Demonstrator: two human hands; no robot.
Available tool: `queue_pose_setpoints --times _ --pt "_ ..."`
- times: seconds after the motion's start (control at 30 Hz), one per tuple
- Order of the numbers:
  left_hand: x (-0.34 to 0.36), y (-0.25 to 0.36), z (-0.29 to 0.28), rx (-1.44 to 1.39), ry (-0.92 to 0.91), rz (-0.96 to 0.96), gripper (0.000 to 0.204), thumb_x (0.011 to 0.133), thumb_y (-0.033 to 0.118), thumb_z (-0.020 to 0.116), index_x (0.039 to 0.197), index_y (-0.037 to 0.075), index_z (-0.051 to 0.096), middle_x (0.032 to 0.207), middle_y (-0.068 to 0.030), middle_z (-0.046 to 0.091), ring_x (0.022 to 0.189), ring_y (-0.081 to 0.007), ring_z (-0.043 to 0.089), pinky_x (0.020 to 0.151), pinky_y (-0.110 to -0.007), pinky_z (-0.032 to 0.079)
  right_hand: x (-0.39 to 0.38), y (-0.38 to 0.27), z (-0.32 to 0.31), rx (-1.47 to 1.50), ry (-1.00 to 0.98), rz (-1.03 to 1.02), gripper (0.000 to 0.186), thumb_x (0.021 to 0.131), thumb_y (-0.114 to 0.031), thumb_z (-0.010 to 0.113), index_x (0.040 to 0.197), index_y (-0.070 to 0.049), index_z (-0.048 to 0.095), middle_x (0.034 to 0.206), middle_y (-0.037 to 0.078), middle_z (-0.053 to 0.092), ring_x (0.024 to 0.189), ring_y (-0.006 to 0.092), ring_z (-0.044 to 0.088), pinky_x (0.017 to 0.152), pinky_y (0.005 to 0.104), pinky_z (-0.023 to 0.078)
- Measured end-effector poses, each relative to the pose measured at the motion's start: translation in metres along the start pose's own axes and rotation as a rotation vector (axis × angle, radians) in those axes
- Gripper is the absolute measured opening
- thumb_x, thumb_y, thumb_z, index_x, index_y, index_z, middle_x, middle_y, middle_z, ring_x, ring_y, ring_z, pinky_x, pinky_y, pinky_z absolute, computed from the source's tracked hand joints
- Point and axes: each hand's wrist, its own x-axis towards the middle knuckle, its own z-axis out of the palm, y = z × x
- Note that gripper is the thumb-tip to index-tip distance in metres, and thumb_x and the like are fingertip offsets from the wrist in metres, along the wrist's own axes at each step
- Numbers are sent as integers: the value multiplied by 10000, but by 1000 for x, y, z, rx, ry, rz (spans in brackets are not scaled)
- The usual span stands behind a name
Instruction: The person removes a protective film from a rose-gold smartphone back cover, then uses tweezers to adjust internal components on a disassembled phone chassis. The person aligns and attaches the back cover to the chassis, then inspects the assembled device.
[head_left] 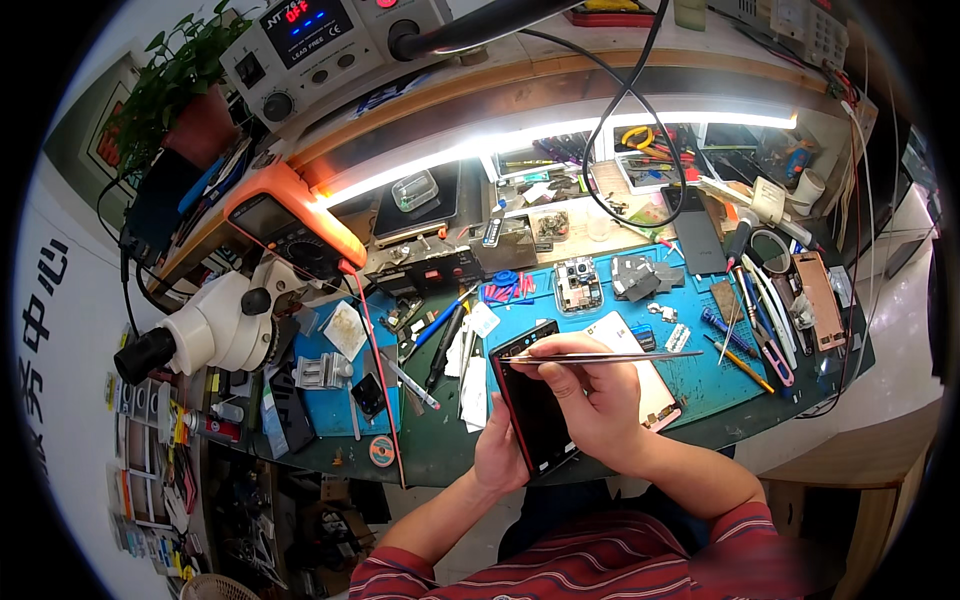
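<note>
Tweezers (650, 356), thin + dark, lie nearly level in R hand (597, 398), which grips them w/ thumb and fingers over the upper part of a phone slab (528, 405); can't tell if the tweezers touch it. Slab = black face up, reddish edge, tilted, held at the bench's front edge, nr the torso. L hand (497, 450) is closed round its lower L side, thumb along the edge. Just past R hand, partly hidden by it, a pale pinkish phone housing (609, 330) lies on the blue mat (700, 395). Farther back on the mat: a phone frame w/ its innards showing (578, 287), plus a pile of grey metal bits (645, 277). R side of mat has a yellow-orange pen-like tool (747, 366) and a pink-handled cutter (775, 362). To the L: white microscope (205, 325), orange multimeter (300, 225) w/ red lead (376, 370) running down past a small round spool (381, 451) nr the bench edge. Behind, a lit light strip (560, 140) under the shelf; up top L, a soldering-type unit (325, 50) and potted plant (172, 85).
</note>
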Motion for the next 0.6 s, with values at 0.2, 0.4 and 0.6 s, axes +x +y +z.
queue_pose_setpoints --times 0.2,0.4,0.6 --pt "1 0 0 -8 -9 8 744 988 647 258 1515 122 295 1510 -128 377 1393 -274 392 1135 -452 351 2 4 10 56 161 -52 132 895 -9 658 1025 11 660 901 138 701 781 236 701 662 297 546" --pt "1 0 1 4 -23 14 739 991 643 262 1514 122 295 1509 -127 378 1392 -274 393 1134 -451 352 2 4 9 58 158 -58 130 893 -10 661 1021 12 662 902 139 703 786 235 703 666 295 547" --pt "0 0 1 3 -6 4 725 992 637 269 1514 133 299 1510 -123 378 1392 -273 393 1134 -451 355 2 3 9 63 159 -58 130 895 -12 661 1022 14 661 901 137 703 788 230 703 670 292 547"
